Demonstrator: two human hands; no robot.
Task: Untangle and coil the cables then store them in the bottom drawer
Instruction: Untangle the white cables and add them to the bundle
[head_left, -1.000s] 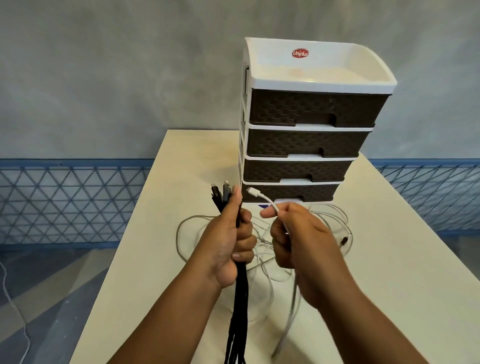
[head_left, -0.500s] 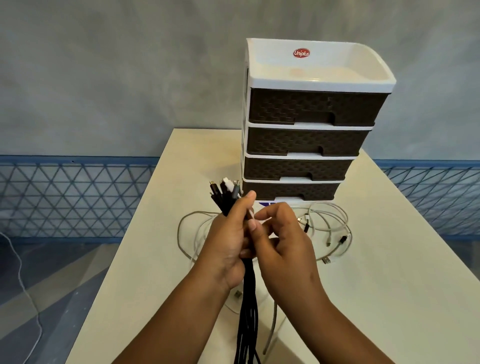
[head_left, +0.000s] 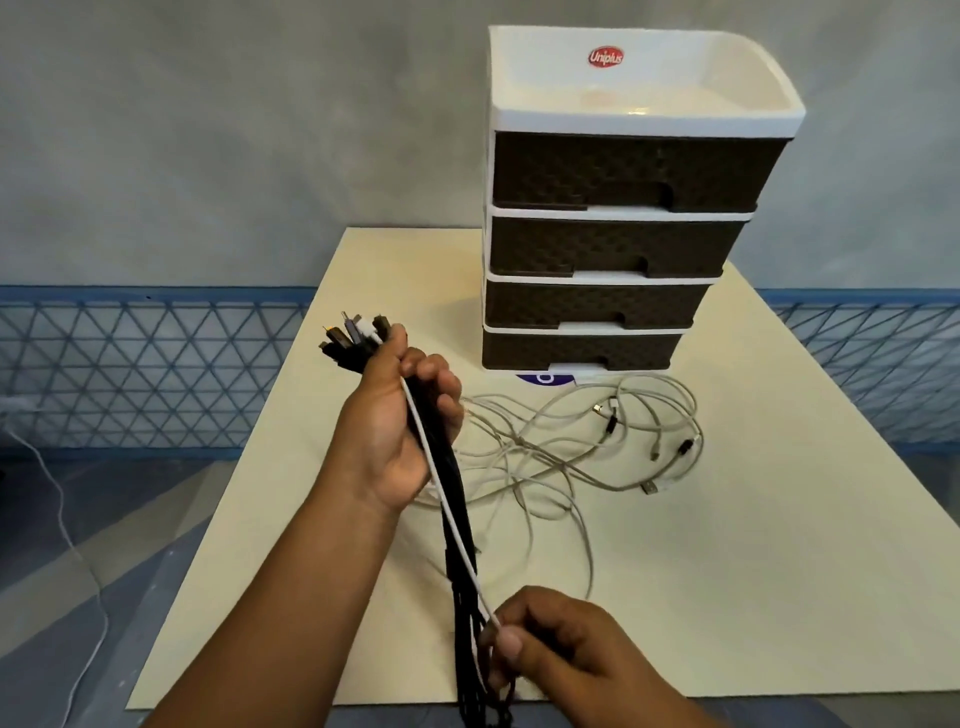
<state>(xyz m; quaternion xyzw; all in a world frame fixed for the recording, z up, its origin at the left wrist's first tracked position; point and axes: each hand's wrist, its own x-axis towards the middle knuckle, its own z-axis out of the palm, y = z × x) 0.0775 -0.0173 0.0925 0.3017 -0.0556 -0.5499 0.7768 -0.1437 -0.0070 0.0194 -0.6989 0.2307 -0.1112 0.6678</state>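
- Cables, head view: a bundle of black cables (head_left: 451, 499) with one white cable (head_left: 441, 488) is held above the table (head_left: 779, 571), and a loose tangle (head_left: 582, 447) of pale cables lies on the tabletop.
- Left hand (head_left: 400, 421): raised over the table's near-left part, fingers curled round the upper part of the bundle, thumb laid along it. The plugs (head_left: 353, 338) stick out together above the fist, fanned up and to the left.
- Bundle: hangs from the left fist down and slightly right, past the table's near edge and out of the bottom of the picture.
- Right hand (head_left: 561, 649): low, near the table's front edge, thumb and forefinger pinching the white cable where it runs alongside the black ones; the other fingers are curled. Whether they also hold black strands cannot be told.
- White cable: stretched straight between the two hands, lying on the front of the black bundle.
- Tangle: overlapping loops just right of the left hand, in front of the drawer unit (head_left: 618, 218), with several small connectors showing among the loops.
- Drawer unit: white frame, four dark woven-look drawers, open tray on top with a red label; stands at the table's far side. The bottom drawer (head_left: 576, 351) sits flush, as do the three above.
- Background: grey wall, blue lattice band along its foot; a thin white lead (head_left: 67, 535) trails on the floor at left.
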